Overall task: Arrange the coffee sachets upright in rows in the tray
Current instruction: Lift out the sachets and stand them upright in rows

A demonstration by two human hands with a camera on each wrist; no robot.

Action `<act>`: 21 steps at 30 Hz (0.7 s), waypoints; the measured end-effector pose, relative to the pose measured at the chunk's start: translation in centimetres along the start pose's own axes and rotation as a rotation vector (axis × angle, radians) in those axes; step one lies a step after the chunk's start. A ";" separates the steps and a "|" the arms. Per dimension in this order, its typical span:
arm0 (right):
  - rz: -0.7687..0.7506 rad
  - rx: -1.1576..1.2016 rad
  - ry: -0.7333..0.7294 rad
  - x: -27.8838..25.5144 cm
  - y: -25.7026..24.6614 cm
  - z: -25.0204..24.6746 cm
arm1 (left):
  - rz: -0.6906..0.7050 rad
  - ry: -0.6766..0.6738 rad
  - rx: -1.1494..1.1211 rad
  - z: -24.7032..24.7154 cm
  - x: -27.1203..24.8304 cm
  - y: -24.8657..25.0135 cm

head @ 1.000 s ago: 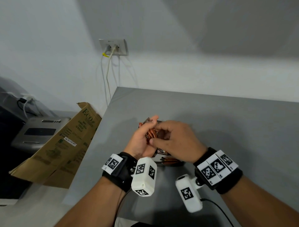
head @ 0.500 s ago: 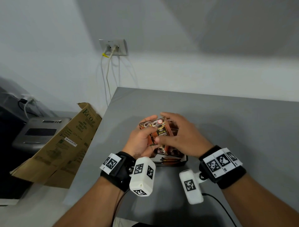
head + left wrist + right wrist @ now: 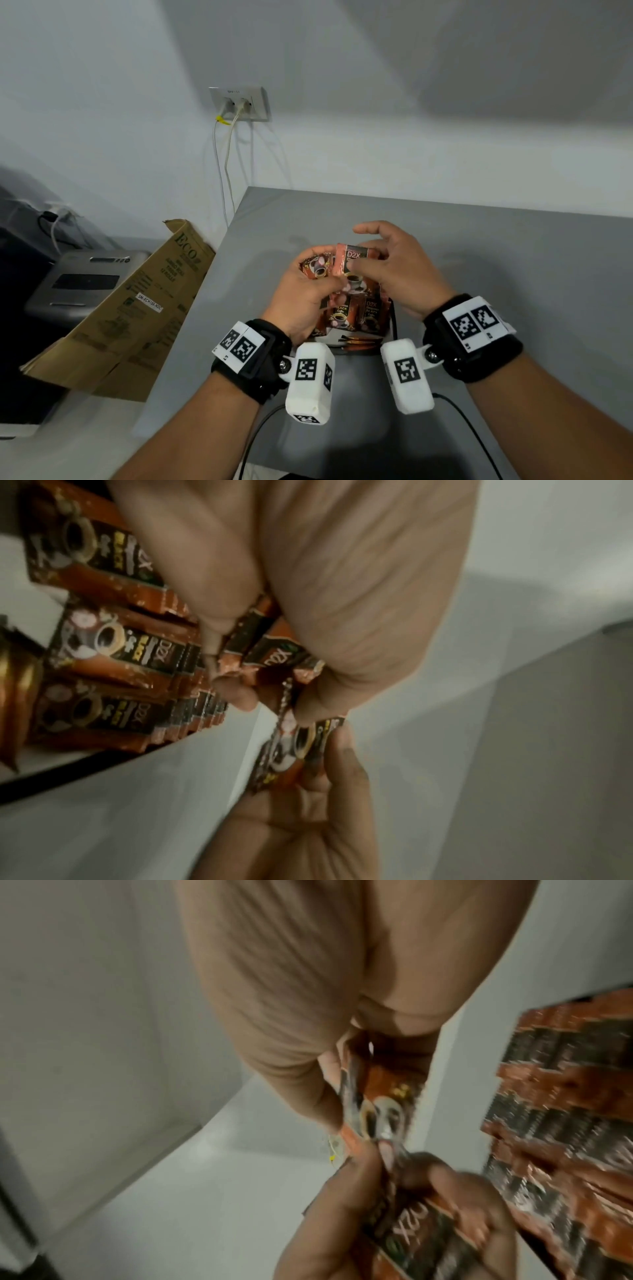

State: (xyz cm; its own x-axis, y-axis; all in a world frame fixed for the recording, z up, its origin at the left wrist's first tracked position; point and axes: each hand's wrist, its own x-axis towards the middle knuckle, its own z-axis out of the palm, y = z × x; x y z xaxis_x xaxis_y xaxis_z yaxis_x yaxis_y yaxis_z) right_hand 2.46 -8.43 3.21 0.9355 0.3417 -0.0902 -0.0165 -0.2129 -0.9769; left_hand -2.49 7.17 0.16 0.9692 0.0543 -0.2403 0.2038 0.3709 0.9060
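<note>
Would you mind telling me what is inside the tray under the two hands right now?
Brown and orange coffee sachets stand upright in rows in the white tray. The left hand and right hand, each holding sachets above it, cover the far rows, so their count stays hidden.

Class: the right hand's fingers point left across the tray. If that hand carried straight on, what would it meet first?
Most likely the left hand and the sachets it holds; depth is uncertain.
</note>
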 end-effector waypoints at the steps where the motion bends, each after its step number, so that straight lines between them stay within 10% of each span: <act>1: 0.011 0.039 0.025 -0.1 0.4 0.3 | 0.010 0.014 -0.012 0.0 0.1 -0.1; 11: 0.183 0.338 0.000 -0.3 1.8 0.2 | -0.099 0.002 -0.190 -0.6 0.2 -0.1; 21: 0.076 0.024 -0.022 -1.0 1.9 1.0 | -0.061 0.018 -0.136 -0.4 0.4 -0.7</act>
State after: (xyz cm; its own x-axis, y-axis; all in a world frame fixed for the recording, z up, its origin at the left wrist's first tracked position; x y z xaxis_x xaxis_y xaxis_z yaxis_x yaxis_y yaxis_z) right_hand 1.20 -8.28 1.27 0.9233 0.3454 -0.1681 -0.0959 -0.2165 -0.9716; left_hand -2.28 7.32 -0.78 0.9528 0.0445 -0.3005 0.2400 0.4958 0.8346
